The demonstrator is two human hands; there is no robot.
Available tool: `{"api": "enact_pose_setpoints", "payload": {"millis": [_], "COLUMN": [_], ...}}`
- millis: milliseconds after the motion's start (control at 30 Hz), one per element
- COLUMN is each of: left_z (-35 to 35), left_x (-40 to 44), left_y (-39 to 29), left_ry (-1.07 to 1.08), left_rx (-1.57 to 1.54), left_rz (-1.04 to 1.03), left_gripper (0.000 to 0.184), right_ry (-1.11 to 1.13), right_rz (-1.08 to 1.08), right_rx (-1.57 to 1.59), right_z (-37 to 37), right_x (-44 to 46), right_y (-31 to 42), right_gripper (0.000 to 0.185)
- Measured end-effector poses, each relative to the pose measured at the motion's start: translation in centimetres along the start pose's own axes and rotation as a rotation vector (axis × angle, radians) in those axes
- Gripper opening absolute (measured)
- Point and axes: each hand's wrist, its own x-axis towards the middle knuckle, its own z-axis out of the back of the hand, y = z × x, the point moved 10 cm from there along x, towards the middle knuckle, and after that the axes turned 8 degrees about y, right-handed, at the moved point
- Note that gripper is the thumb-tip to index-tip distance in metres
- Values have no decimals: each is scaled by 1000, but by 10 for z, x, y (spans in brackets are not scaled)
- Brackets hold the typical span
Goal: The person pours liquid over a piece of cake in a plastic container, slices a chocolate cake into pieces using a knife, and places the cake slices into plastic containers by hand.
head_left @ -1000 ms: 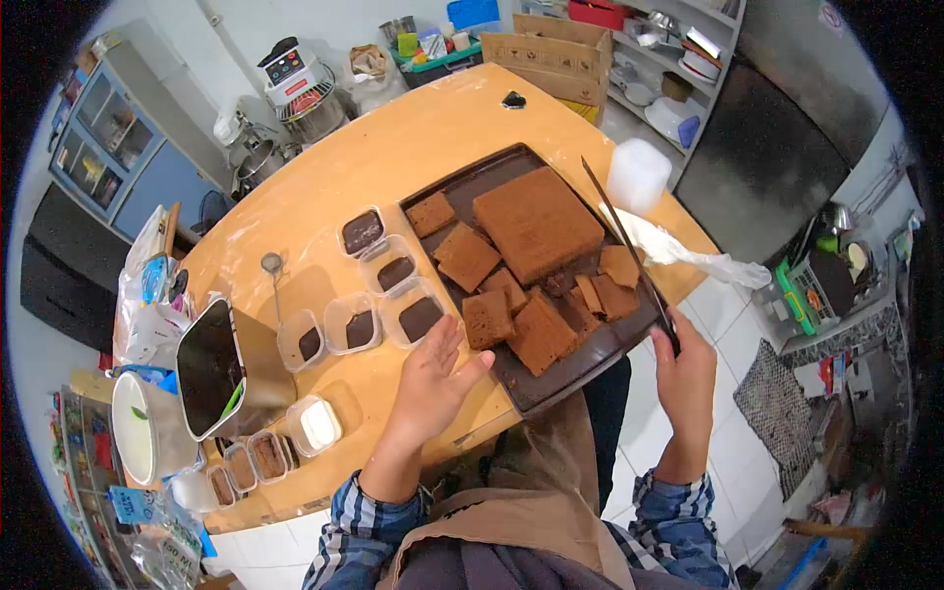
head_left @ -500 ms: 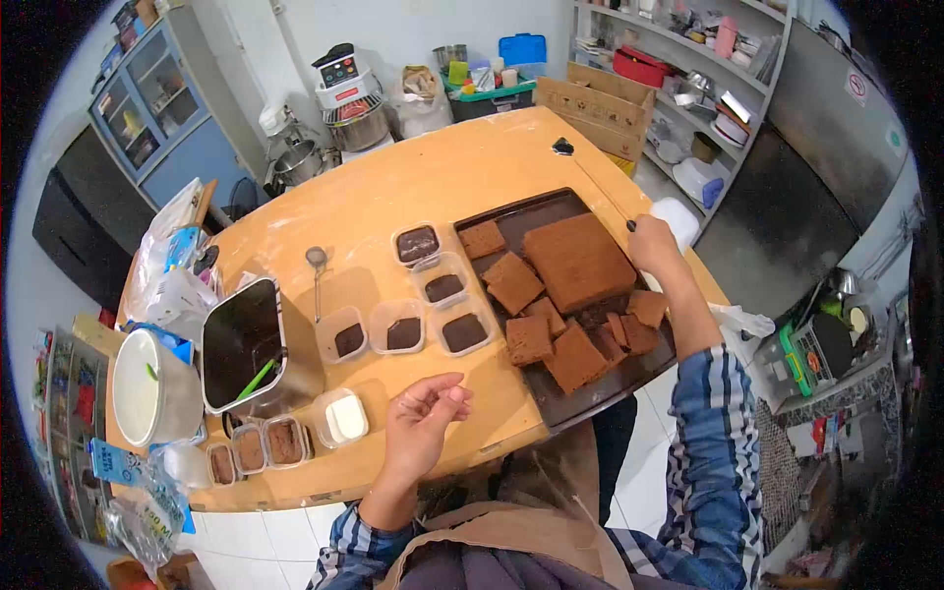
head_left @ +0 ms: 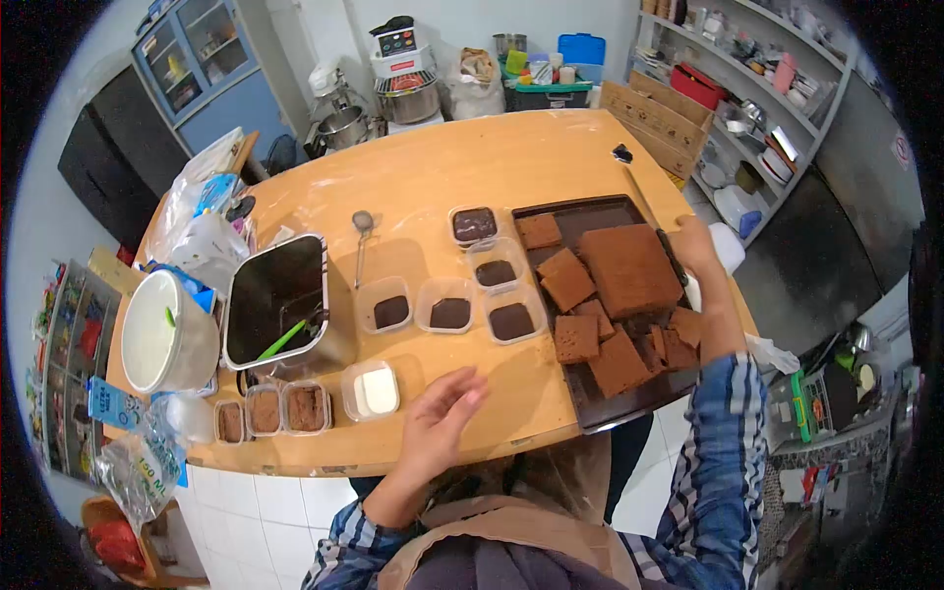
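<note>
My right hand (head_left: 696,246) is closed around the dark handle of a long thin knife (head_left: 645,202). The blade slants up and left over the far right corner of a dark baking tray (head_left: 615,208). Beside the knife lies a large block of chocolate sponge cake (head_left: 629,270), with several smaller cut cake pieces (head_left: 619,362) around it on the tray. My left hand (head_left: 444,413) hovers empty over the table's front edge, fingers apart. Nearest to it is a clear tub with a white filling (head_left: 377,391). Several clear tubs (head_left: 450,307) with dark pieces in the bottom stand left of the tray.
On the left are a deep metal container (head_left: 339,339) holding dark chocolate mixture and a green spatula (head_left: 282,340), and a white bucket (head_left: 162,334). Three filled tubs (head_left: 264,408) line the front edge. A small strainer (head_left: 362,224) lies further back. A cardboard box (head_left: 654,128) stands behind the table.
The view has shifted, so the table contents appear further right. My right hand has brought the knife closer along the cake block's right side. My left hand's fingers have opened out.
</note>
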Motion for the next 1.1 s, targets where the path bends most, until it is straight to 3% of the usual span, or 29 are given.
{"api": "enact_pose_setpoints", "payload": {"millis": [100, 167, 233, 300, 333, 367, 400, 433, 533, 667, 767, 800, 867, 933, 1000, 1100], "left_z": [-32, -63, -106, -152, -168, -179, -196, -194, -192, -207, -194, -179, -144, -104, -61, -1], "left_x": [26, 55, 95, 107, 117, 123, 123, 120, 123, 112, 88, 79, 63, 33, 21, 25], "left_y": [-1, 6, 25, 22, 18, 12, -6, -7, -12, -11, 2, 5, -9, -44, -66, -95], "left_ry": [96, 93, 114, 125, 141, 163, 381, 321, 220, 390, 477, 506, 588, 405, 110, -173], "left_rx": [-16, -204, -458, -801, -852, -904, -865, -812, -627, -704, -642, -476, 288, 816, 1306, 1552], "left_rz": [7, 39, 122, 318, 249, 177, 79, 97, 132, 124, 301, 265, -42, -286, -452, -327], "left_gripper": [44, 51, 54, 54, 58, 63, 69, 69, 69, 74, 71, 65, 56, 43, 35, 26], "right_ry": [-152, -145, -19, 13, -52, 0, -32, -63, -196, -100, -182, -227, -350, -458, -398, -350], "right_rz": [322, 353, 764, 861, 862, 722, 571, 409, 375, 614, 282, 270, 342, 445, 382, 346], "right_rx": [430, 524, 490, 637, 579, 458, 333, 211, 484, 594, 132, 278, 177, 165, 220, 308], "right_z": [67, 61, 53, 35, 35, 31, 28, 26, 52, 44, 31, 42, 57, 73, 84, 82], "right_x": [-97, -158, -226, -246, -232, -210, -184, -168, -177, -184, -143, -143, -155, -179, -200, -219], "right_y": [93, 133, 191, 207, 193, 179, 154, 134, 119, 156, 103, 94, 93, 104, 121, 133], "right_gripper": [29, 38, 49, 57, 62, 61, 59, 57, 54, 50, 47, 39, 29, 15, 18, 25]}}
